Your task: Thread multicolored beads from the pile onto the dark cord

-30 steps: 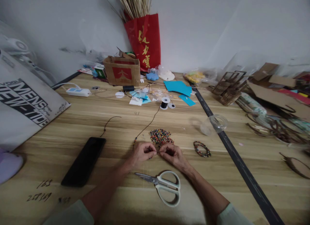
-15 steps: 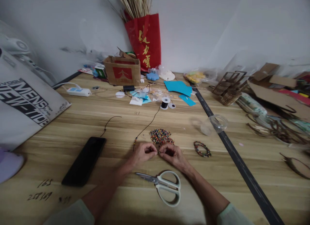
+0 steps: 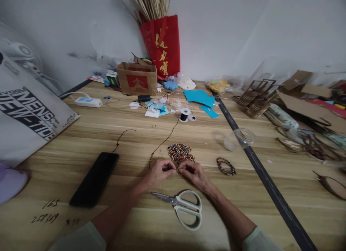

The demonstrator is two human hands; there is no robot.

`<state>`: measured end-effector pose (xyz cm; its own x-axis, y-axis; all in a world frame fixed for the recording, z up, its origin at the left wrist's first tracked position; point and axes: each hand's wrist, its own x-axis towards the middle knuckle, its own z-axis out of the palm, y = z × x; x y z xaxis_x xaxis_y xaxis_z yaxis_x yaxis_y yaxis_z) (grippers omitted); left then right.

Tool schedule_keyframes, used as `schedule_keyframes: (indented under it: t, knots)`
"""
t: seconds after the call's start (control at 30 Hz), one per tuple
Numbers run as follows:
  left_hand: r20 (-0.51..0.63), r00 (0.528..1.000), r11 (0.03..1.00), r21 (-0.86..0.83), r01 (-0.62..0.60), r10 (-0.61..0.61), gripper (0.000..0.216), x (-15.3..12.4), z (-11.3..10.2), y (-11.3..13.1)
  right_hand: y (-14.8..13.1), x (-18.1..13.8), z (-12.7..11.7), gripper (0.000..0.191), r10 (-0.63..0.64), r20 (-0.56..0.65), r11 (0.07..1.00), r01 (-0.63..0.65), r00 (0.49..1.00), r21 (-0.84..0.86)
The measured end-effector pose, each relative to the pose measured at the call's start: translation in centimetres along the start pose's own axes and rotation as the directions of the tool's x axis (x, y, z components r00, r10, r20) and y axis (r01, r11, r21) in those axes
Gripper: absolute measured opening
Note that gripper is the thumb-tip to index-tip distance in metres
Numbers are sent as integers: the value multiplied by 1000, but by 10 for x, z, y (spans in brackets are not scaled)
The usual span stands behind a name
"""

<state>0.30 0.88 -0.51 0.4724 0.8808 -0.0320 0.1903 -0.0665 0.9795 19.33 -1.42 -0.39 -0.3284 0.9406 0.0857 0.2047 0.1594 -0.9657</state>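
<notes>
My left hand (image 3: 161, 170) and my right hand (image 3: 193, 173) meet fingertip to fingertip over the table, each closed in a pinch. A tiny bead (image 3: 177, 170) shows between them, at my right fingertips. A thin black cord (image 3: 166, 137) runs from a spool (image 3: 184, 115) down to a few threaded beads (image 3: 150, 159), then passes behind my left hand, whose fingers hide its end. Just beyond my fingers lies a pile of multicoloured beads (image 3: 179, 152). Scissors with pale handles (image 3: 200, 209) rest on the near side of my hands.
A beaded bracelet (image 3: 226, 167) lies to the right, near a clear plastic container (image 3: 235, 141). On the left are a black phone (image 3: 94, 179) and another cord (image 3: 118, 140). Blue paper (image 3: 198, 97), a cardboard box (image 3: 137, 81) and a red bag (image 3: 164, 45) stand or lie at the back.
Both hands stay almost in place, fingertips still together. The bead between them shows slightly more clearly now. Nothing else on the table has moved.
</notes>
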Motion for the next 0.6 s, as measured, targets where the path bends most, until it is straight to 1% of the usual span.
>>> schedule_keyframes:
  t: [0.07,0.2,0.27,0.43,0.6]
  knots:
    - [8,1000,1000,11,-17,17,11,-1,-1,3,0,0,0,26,-33,-5,999,33,999,-34]
    - [-13,999,999,38,-34,35,17,-1,-1,8,-2,-1,0,21,-166,-6,981,164,986,-104]
    - [-24,999,998,48,-44,45,18,-1,-2,9,-3,-2,0,20,-213,-15,970,210,977,-124]
    - [-13,999,998,41,-42,43,23,-1,-3,10,-7,-2,0,21,-280,-61,950,267,958,-158]
    - [18,1000,999,-35,-22,23,25,-1,-4,10,-8,-1,0,19,-301,-48,944,290,952,-157]
